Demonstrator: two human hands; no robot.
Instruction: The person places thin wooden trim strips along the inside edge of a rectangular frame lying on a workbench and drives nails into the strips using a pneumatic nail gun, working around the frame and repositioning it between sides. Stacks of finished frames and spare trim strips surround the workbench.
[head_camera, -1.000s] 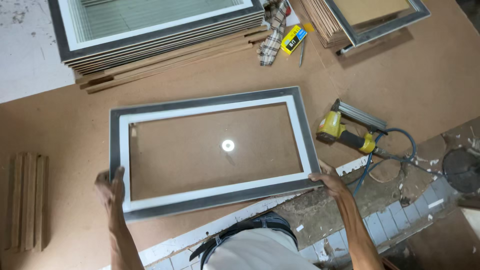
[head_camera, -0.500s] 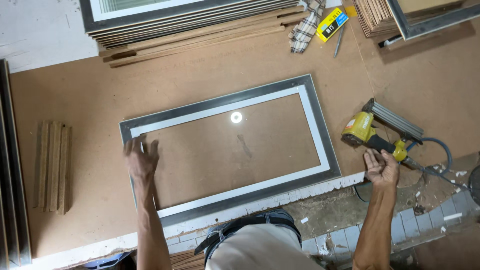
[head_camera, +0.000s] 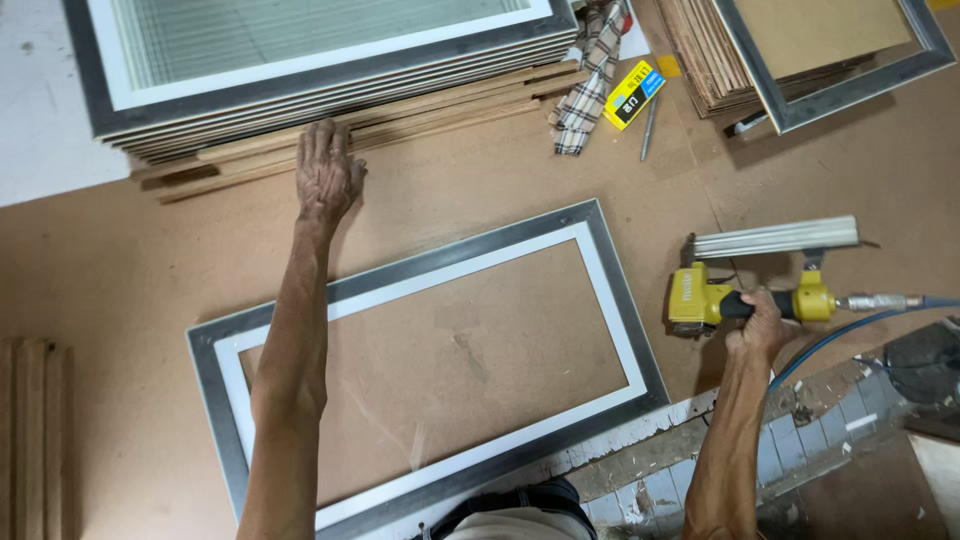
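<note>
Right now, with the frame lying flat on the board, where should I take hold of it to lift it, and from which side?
Grip the picture frame by its two short ends, one hand each, coming from outside. It lies flat and open in the middle, so the grey outer rails give an edge to curl fingers under. The left hand is off by the wood strips; the right hand holds the yellow nail gun.

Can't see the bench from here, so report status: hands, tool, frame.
Left hand flat on thin wooden strips by the frame stack. Right hand gripping yellow pneumatic nail gun. Grey-and-white rectangular frame flat on the board, untouched, unobstructed.
</note>
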